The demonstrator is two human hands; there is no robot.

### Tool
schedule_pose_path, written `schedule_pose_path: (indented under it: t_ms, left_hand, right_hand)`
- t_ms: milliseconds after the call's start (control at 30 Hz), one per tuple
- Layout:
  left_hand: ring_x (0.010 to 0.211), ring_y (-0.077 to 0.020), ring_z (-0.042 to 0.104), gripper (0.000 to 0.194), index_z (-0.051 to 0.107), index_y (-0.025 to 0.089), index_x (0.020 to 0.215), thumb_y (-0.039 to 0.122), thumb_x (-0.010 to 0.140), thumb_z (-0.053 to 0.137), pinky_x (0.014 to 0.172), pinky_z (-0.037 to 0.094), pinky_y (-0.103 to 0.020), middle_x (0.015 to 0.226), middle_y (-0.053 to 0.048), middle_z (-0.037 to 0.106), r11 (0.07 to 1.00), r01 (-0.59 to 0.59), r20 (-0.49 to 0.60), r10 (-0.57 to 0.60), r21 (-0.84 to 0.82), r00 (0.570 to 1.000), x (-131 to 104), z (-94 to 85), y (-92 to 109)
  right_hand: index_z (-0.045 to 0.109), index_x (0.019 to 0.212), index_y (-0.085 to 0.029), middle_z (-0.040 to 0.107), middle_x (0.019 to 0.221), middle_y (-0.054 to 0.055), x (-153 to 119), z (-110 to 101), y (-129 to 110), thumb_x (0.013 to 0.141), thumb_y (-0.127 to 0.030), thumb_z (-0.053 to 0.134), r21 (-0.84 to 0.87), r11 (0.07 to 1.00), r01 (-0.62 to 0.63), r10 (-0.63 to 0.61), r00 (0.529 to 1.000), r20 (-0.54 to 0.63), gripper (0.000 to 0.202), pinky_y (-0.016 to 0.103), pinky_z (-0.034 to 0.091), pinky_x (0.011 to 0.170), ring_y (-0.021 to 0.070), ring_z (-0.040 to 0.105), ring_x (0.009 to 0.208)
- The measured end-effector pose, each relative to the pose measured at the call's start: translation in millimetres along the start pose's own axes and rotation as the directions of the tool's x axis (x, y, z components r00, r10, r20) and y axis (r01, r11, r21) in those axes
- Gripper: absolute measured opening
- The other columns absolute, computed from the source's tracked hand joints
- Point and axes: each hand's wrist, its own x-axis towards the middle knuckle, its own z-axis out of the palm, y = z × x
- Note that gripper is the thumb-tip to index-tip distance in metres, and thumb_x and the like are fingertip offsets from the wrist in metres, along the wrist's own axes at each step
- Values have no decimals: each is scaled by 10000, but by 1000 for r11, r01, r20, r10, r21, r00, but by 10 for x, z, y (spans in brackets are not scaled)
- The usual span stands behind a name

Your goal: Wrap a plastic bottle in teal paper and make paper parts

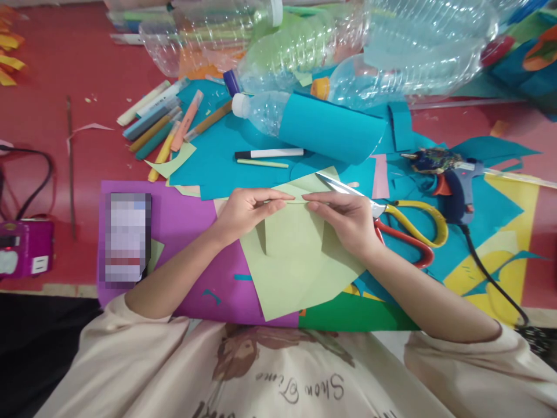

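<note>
Both hands pinch the top edge of a small pale green paper piece (294, 232), one hand at each end. My left hand (248, 212) has its thumb and fingers closed on the left end. At the right end, my right hand (346, 217) pinches the same edge, which looks rolled or folded into a narrow strip. Beneath it lies a larger pale green sheet (278, 290) set at a slant. Scissors (409, 232) with yellow and red handles rest just right of my right hand, their blades partly behind its fingers.
A plastic bottle wrapped in blue paper (331, 128) lies ahead, with several clear bottles (300, 46) behind. Markers (156, 122) are at the left, above a phone (126, 238) on purple paper (183, 215). A glue gun (456, 180) with a cable lies right; a marker (270, 154) lies ahead.
</note>
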Motion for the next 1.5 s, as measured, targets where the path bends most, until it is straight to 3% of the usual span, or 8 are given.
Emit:
schedule_pose_path:
  t_ms: [133, 300, 567, 900, 1100, 1267, 1500]
  left_hand:
    - [692, -129, 673, 334, 767, 226, 966, 489, 835, 608, 532, 458, -186, 941, -42, 769, 1000, 3, -10, -3, 2, 1000, -4, 4, -16]
    - [675, -133, 676, 347, 768, 221, 961, 501, 826, 614, 519, 471, -191, 924, -48, 770, 1000, 14, -24, -13, 14, 1000, -11, 2, -32]
    - [700, -118, 696, 225, 770, 232, 957, 368, 832, 642, 530, 492, -151, 945, -34, 772, 1000, -25, -31, 24, -16, 999, -19, 10, 6]
    - [827, -161, 727, 173, 775, 242, 927, 319, 799, 688, 661, 571, -183, 944, -31, 772, 994, -12, -56, 6, -104, 998, -21, 27, 17]
    - [865, -175, 734, 153, 776, 240, 915, 282, 800, 685, 723, 593, -203, 940, -22, 771, 996, -18, -76, 11, -92, 997, -26, 41, 35]
    - [880, -165, 730, 157, 773, 248, 922, 288, 814, 666, 753, 583, -202, 954, -12, 771, 998, -39, -68, 36, -41, 997, -49, 57, 49]
    - [850, -156, 716, 171, 745, 212, 911, 315, 823, 642, 773, 559, -216, 935, -22, 768, 996, -62, -19, 63, 61, 998, -70, 88, 81]
  right_hand:
    - [792, 800, -298, 782, 835, -21, 6, -11, 2, 709, -166, 718, 20, 1000, 10, -10, 1000, 13, 177, 294, 585, 717, 183, 724, 802]
    - [792, 812, -287, 781, 833, -13, 15, -8, 4, 720, -180, 702, 7, 1000, 20, -21, 999, 38, 167, 294, 579, 680, 177, 716, 771]
    - [785, 764, -257, 772, 770, -2, 8, 10, 5, 707, -161, 668, 25, 1000, 8, -8, 1000, 16, 162, 274, 554, 593, 156, 695, 686]
    - [777, 735, -256, 766, 736, -9, 15, 22, 27, 692, -131, 667, 102, 995, 4, -6, 1000, 15, 172, 244, 532, 569, 132, 683, 657]
    - [772, 754, -234, 766, 761, 11, 16, 17, 26, 700, -183, 664, 59, 998, -24, 23, 999, 31, 131, 261, 527, 575, 141, 674, 664]
    - [769, 816, -237, 776, 866, 25, 8, 26, 20, 687, -237, 738, 25, 999, 20, -22, 996, 82, 133, 288, 566, 695, 175, 705, 805]
    - [771, 785, -225, 772, 798, 27, -35, 38, 16, 760, -290, 695, -147, 988, 58, -39, 991, 127, 103, 289, 566, 652, 178, 704, 730]
